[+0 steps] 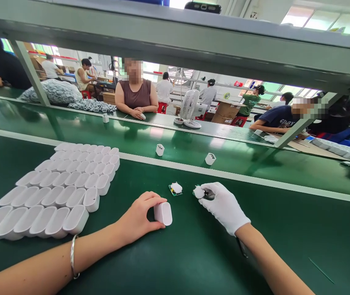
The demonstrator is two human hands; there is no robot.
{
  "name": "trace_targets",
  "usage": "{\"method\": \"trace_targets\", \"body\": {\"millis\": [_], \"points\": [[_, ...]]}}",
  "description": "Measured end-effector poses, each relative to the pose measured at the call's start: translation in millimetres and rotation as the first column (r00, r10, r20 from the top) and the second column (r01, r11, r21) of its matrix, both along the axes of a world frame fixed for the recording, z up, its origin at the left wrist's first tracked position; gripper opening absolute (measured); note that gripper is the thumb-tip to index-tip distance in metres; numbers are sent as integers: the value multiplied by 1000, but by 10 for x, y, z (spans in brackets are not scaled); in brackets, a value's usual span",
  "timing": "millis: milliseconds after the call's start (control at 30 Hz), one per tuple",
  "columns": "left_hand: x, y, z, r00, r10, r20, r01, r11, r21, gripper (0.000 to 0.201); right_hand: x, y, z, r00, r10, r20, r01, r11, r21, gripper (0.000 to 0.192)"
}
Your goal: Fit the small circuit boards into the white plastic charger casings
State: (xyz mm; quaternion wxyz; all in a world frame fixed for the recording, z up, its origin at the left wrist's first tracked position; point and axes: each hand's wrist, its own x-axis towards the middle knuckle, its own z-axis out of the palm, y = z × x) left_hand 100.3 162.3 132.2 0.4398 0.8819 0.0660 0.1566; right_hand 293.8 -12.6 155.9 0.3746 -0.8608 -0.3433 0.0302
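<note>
A bare left hand (140, 214) grips a white case (163, 214) between thumb and fingers at the lower center of the frame, while a gloved right hand (223, 207) pinches a board (198, 191) just right of center, as I follow from a distance through the head camera. The right fingers are closed on the board; a dark, shiny piece shows between them, and I cannot tell whether it is a tool. A loose board (176, 188) lies near center on the green desk (175, 262), just beyond the gap between the hands.

For clean work here, I judge, I should steady the case with light, even pressure on its flat sides, take the board by its edges to spare its parts, and mind corners that could snag the soft white glove (224, 215).

The case looks like smooth plastic, a flattened oval with rounded ends; I cannot tell whether its near face is open. The boards show thin green edges beneath round white tops, the loose one with a yellow patch. At left, hollow cases (50, 192) stand mouth-up in tight rows. Upper center, two more cases (160, 150) stand apart on a glossy green belt (184, 152).
</note>
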Motion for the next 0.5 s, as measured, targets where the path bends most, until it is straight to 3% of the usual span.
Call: {"method": "trace_targets", "body": {"millis": [133, 233, 367, 433, 500], "points": [[-1, -11, -32, 1000, -3, 17, 3, 1000, 2, 47, -93, 9, 58, 999, -20, 31, 18, 998, 67, 14], [1, -16, -34, 999, 16, 28, -15, 1000, -14, 47, -276, 8, 148, 999, 40, -8, -38, 983, 180, 14], [7, -12, -12, 1000, -3, 20, 4, 1000, -28, 48, -589, -9, 229, 964, 229, 133, -263, 889, 376, 18], [9, -6, -6, 1000, -22, 20, 22, 999, -26, 48, -686, -18, 231, 918, 325, 227, -390, 842, 373, 19], [10, 2, -9, 999, -33, 26, 34, 999, -19, 47, -720, -19, 213, 869, 419, 263, -485, 824, 292, 19]]}}
